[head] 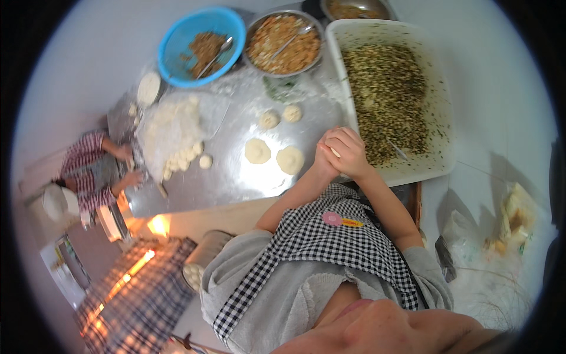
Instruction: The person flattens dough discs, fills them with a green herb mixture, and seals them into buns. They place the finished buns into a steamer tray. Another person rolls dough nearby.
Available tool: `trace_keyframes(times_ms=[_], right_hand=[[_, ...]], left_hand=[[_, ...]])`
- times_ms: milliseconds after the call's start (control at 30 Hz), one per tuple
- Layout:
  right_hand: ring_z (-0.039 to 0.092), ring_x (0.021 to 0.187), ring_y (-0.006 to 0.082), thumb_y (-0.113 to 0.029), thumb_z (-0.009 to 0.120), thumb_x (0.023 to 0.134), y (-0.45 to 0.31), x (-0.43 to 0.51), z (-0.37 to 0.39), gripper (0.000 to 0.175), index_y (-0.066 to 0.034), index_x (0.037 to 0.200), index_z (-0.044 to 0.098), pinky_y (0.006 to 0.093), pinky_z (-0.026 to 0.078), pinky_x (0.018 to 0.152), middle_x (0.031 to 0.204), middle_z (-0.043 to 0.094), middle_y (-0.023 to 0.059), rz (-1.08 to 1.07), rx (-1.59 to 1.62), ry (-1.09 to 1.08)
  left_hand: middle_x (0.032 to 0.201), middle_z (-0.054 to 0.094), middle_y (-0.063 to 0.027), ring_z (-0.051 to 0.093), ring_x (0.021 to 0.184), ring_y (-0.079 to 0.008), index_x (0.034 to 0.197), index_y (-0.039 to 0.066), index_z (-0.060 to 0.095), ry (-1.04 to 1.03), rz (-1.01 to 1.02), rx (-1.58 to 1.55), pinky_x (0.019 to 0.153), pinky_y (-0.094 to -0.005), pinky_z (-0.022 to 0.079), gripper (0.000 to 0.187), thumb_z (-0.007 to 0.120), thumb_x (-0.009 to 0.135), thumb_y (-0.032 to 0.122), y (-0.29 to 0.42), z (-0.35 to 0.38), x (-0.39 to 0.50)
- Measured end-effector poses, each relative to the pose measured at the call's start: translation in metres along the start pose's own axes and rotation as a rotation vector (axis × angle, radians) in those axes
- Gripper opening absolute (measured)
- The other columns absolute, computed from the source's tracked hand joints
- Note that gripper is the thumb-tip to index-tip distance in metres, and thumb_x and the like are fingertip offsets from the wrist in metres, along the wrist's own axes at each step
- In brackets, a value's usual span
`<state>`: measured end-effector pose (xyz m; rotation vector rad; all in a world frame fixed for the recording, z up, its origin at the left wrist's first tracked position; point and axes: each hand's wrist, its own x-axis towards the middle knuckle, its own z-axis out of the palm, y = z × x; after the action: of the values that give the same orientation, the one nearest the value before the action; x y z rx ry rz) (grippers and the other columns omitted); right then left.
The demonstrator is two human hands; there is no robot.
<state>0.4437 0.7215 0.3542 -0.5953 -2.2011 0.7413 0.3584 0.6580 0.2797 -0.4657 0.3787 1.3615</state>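
My left hand (325, 161) and my right hand (348, 150) are clasped together above the metal table's right side, beside the white tub. A small patch of pale dough (335, 152) shows between the fingers; the rest of it is hidden. To the left, two flat dough wrappers (258, 151) lie on the floured metal table (230, 177). Farther back sit two pleated, filled buns (269, 119). The large white plastic tub (437, 166) holds a chopped green and tan filling (387, 97), with a spoon handle sticking out near its front.
A blue plastic basin (166, 57) and a steel bowl of orange-brown filling (285, 44) stand at the back, each with a spoon. Dough pieces (183, 158) lie partly under plastic sheeting. A co-worker in striped sleeves (93, 146) works at the table's left end.
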Motion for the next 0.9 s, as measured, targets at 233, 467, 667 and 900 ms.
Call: trace_keyframes(times_ms=[233,467,667,900], right_hand=[[0.057,0.104,0.0321,-0.014,0.078,0.072,0.022,-0.009,0.101,0.044,-0.0035,0.112,0.062,0.0418,0.049,0.09,0.112,0.06,0.0118,0.691,0.22,-0.149],[0.049,0.117,0.0346,-0.011,0.079,0.068,0.098,0.013,0.2,0.057,-0.0139,0.122,0.06,0.0451,0.046,0.095,0.126,0.053,0.0156,0.499,-0.305,-0.453],[0.065,0.093,0.0255,-0.02,0.084,0.069,0.129,-0.005,0.202,0.053,-0.0091,0.117,0.065,0.0382,0.053,0.079,0.108,0.067,0.011,1.077,0.109,-0.19],[0.062,0.099,0.023,-0.016,0.073,0.083,0.049,-0.014,0.162,0.045,-0.0072,0.124,0.056,0.0366,0.058,0.072,0.108,0.061,0.0085,1.194,0.566,-0.617]], left_hand=[[0.097,0.064,-0.0067,0.062,0.096,-0.0247,0.093,0.008,0.062,0.063,0.055,-0.154,0.091,-0.0425,0.051,0.029,0.046,0.1,0.031,0.085,-0.1,-0.065],[0.088,0.064,-0.0087,0.062,0.087,-0.0235,0.084,0.006,0.061,0.199,0.093,-0.128,0.091,-0.0429,0.051,0.028,0.053,0.095,0.03,0.157,-0.121,-0.078],[0.076,0.064,-0.0058,0.065,0.071,-0.0198,0.081,0.008,0.062,0.158,-0.047,0.134,0.07,-0.0339,0.057,0.007,0.062,0.085,0.013,0.171,-0.152,-0.059],[0.106,0.066,-0.0074,0.066,0.088,-0.0162,0.121,0.011,0.057,0.09,-0.104,0.356,0.076,-0.0326,0.056,0.043,0.052,0.096,0.046,0.146,-0.15,-0.085]])
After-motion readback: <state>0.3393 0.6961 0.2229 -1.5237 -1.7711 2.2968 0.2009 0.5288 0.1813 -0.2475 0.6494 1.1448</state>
